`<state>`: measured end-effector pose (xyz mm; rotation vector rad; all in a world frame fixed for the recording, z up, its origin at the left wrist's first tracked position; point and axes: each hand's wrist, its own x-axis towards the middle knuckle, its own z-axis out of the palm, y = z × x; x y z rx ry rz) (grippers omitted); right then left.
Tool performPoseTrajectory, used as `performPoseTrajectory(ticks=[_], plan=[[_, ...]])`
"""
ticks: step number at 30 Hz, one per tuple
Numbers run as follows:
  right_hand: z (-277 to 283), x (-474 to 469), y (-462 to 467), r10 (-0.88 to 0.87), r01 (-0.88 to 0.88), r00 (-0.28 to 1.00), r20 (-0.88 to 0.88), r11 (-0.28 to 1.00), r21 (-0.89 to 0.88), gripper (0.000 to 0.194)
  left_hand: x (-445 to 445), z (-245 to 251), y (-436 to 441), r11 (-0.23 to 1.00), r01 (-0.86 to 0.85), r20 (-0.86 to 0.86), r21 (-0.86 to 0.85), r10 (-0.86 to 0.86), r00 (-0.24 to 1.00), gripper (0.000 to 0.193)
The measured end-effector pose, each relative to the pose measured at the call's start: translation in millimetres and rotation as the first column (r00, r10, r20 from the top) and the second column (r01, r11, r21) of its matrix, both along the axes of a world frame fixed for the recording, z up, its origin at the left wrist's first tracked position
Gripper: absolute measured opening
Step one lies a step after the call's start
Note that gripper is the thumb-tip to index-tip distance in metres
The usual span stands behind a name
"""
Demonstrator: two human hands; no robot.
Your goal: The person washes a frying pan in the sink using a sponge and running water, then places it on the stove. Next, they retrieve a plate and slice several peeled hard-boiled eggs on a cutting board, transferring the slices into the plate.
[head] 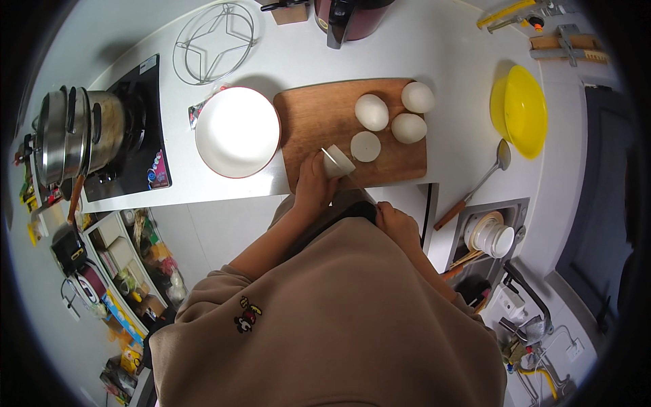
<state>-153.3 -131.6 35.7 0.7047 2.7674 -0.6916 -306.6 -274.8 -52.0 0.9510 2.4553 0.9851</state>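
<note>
On the wooden cutting board point(320, 117), my left hand point(313, 183) grips a pale, round food piece point(338, 160), perhaps a steamed bun or peeled root. A thin blade point(330, 156) crosses this piece. My right hand point(396, 221) is closed at the counter's front edge, around what looks like the knife's handle, mostly hidden. A flat-faced cut piece point(365, 147) lies just right of the held one. Several whole white rounds, among them one at the board's middle point(372, 112), sit behind it. Left of the board stands a white bowl point(238, 132) with a red rim.
Steamer pots point(81, 135) stand on the black cooktop point(152, 117) at left. A wire rack point(216, 46) and a dark red appliance point(351, 20) are behind. At right are a yellow basin point(526, 112), a wooden-handled ladle point(480, 180) and a sink point(524, 208) with stacked dishes.
</note>
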Motion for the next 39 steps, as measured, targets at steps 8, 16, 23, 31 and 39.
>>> performPoseTrajectory(ticks=[8, 16, 23, 31, 39], plan=[[9.0, -0.6, -3.3, -0.005, 0.004, 0.997, 0.071, 1.0, 0.015, 0.016, -0.7, 4.4, 4.1, 1.0, 0.005, -0.074, -0.016, -0.006, 0.997, 0.063], [44.1, -7.0, -0.6, -0.045, 0.101, 0.934, 0.356, 0.985, -0.14, 0.021, 2.8, 6.4, 10.3, 0.99, -0.023, -0.084, -0.139, 0.011, 0.996, 0.066], [58.7, -23.2, 9.1, 0.014, 0.077, 0.9, 0.436, 0.979, -0.19, 0.021, -0.6, 11.4, 11.8, 0.973, 0.014, 0.145, -0.228, 0.02, 0.989, 0.067], [57.0, -28.9, 14.5, 0.026, 0.083, 0.885, 0.466, 0.974, -0.213, 0.019, -2.4, 8.2, 13.6, 0.982, -0.004, 0.093, -0.191, 0.022, 0.995, 0.065], [60.1, -40.3, 22.6, 0.084, 0.023, 0.893, 0.443, 0.972, -0.232, 0.016, -2.6, 10.3, 17.9, 0.968, 0.0, 0.164, -0.252, 0.042, 0.986, 0.069]])
